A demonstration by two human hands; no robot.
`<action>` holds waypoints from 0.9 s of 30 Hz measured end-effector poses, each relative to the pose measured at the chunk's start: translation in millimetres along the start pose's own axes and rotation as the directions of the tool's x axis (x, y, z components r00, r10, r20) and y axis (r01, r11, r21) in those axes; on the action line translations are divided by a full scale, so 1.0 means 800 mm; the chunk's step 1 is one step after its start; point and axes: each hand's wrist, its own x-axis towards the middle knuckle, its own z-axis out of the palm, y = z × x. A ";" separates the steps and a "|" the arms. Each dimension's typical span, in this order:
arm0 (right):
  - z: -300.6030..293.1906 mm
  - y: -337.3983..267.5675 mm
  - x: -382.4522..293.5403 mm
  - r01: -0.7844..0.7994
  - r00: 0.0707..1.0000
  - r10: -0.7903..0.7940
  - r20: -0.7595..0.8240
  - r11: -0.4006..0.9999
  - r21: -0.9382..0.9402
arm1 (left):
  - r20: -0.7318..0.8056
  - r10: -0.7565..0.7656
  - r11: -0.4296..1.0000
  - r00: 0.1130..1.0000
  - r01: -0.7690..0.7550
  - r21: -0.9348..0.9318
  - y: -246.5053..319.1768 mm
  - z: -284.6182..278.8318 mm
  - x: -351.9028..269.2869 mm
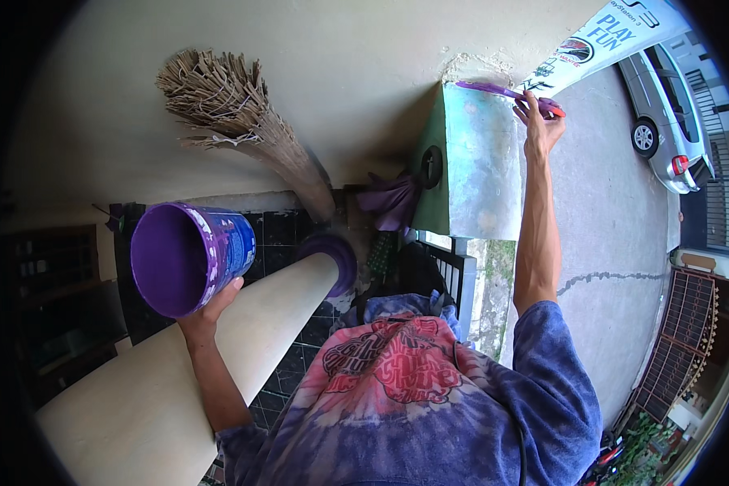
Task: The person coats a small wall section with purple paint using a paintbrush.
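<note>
My left hand (209,310) grips a plastic paint bucket (234,243) from below; its open mouth faces the camera, and purple paint coats the inside. My right hand (542,121) is stretched far forward, its fingers closed around a purple-stained paintbrush (492,88) with a red handle end. The brush's purple tip lies at the far edge of a pale green wall top (483,164), where it meets the cream wall (364,54). Rough, flaking plaster (477,64) shows just beyond the tip.
A bundled stick broom (237,109) leans on the cream wall. A round cream pillar (176,346) with a purple base stands below the bucket. A dark metal gate (462,267), purple cloth (392,197) and a printed banner (589,48) are near. A silver car (668,115) stands outside.
</note>
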 end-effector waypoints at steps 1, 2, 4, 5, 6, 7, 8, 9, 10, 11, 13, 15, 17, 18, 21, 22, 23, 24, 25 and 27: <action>-0.002 0.003 0.004 -0.006 1.000 0.006 -0.017 1.000 -0.011 | 0.002 -0.006 1.000 1.000 0.006 -0.003 0.000 -0.001 -0.001; -0.009 0.003 0.008 0.005 1.000 -0.006 -0.025 0.999 -0.032 | 0.004 -0.012 1.000 1.000 0.012 -0.007 -0.001 -0.002 -0.002; -0.028 0.000 0.019 0.021 0.996 -0.026 -0.082 0.998 -0.054 | -0.010 -0.018 1.000 1.000 0.018 -0.002 0.000 -0.002 -0.003; -0.039 -0.002 0.023 0.033 0.995 -0.040 -0.096 0.997 -0.075 | -0.020 -0.022 1.000 1.000 0.022 0.003 0.000 -0.002 -0.003; -0.052 -0.004 0.030 0.060 0.990 -0.073 -0.119 0.992 -0.110 | -0.021 -0.023 1.000 1.000 0.023 0.000 -0.001 -0.003 -0.002; -0.060 -0.007 0.033 0.086 0.984 -0.106 -0.140 0.986 -0.145 | 0.007 -0.037 0.999 0.999 0.037 0.022 -0.004 -0.007 -0.001; -0.068 -0.010 0.036 0.066 0.986 -0.080 -0.145 0.992 -0.103 | 0.034 -0.051 0.998 0.998 0.049 0.044 -0.005 -0.008 0.000; -0.065 -0.015 0.031 0.064 0.987 -0.078 -0.143 0.993 -0.103 | 0.033 -0.052 0.998 0.998 0.051 0.045 -0.005 -0.008 0.000; -0.061 -0.019 0.026 0.069 0.990 -0.078 -0.121 0.995 -0.078 | 0.025 -0.053 0.997 0.998 0.052 0.063 -0.004 -0.008 -0.001; -0.055 -0.022 0.021 0.073 0.992 -0.078 -0.098 0.996 -0.052 | 0.018 -0.054 0.995 0.998 0.052 0.081 -0.003 -0.008 -0.001; -0.026 -0.035 0.000 0.050 0.998 -0.049 -0.049 0.999 0.008 | 0.019 -0.054 0.995 0.998 0.053 0.081 -0.002 -0.009 -0.001; 0.005 -0.036 -0.016 0.097 0.995 -0.096 0.010 0.993 -0.073 | 0.020 -0.055 0.995 0.998 0.053 0.082 -0.004 -0.010 -0.001; 0.035 -0.037 -0.032 0.114 0.992 -0.105 0.073 0.986 -0.125 | 0.012 -0.034 0.996 0.999 0.032 0.088 -0.009 -0.009 0.001; 0.050 -0.034 -0.040 0.104 0.991 -0.093 0.098 0.988 -0.111 | 0.009 -0.035 0.995 0.999 0.034 0.093 -0.009 -0.009 0.000; 0.080 -0.017 -0.045 0.056 0.991 -0.041 0.130 0.992 -0.112 | -0.028 0.007 1.000 1.000 -0.006 0.024 -0.007 -0.005 0.000; 0.078 -0.002 -0.037 0.067 0.988 -0.052 0.147 0.993 -0.093 | -0.021 0.003 1.000 1.000 -0.003 0.022 -0.005 -0.003 0.002; 0.076 0.013 -0.029 0.098 0.988 -0.081 0.129 0.986 -0.136 | -0.013 0.000 1.000 1.000 0.000 0.020 -0.003 0.000 0.003; 0.085 0.014 -0.036 0.084 0.989 -0.068 0.129 0.988 -0.126 | -0.021 -0.003 1.000 1.000 0.003 0.024 -0.002 -0.001 0.002; 0.093 0.014 -0.044 0.071 0.990 -0.055 0.129 0.991 -0.117 | -0.019 -0.004 1.000 1.000 0.005 0.031 -0.002 -0.002 0.001; 0.100 0.005 -0.054 0.039 0.990 -0.021 0.140 0.991 -0.128 | -0.020 -0.007 0.999 1.000 0.007 0.039 -0.001 -0.004 0.000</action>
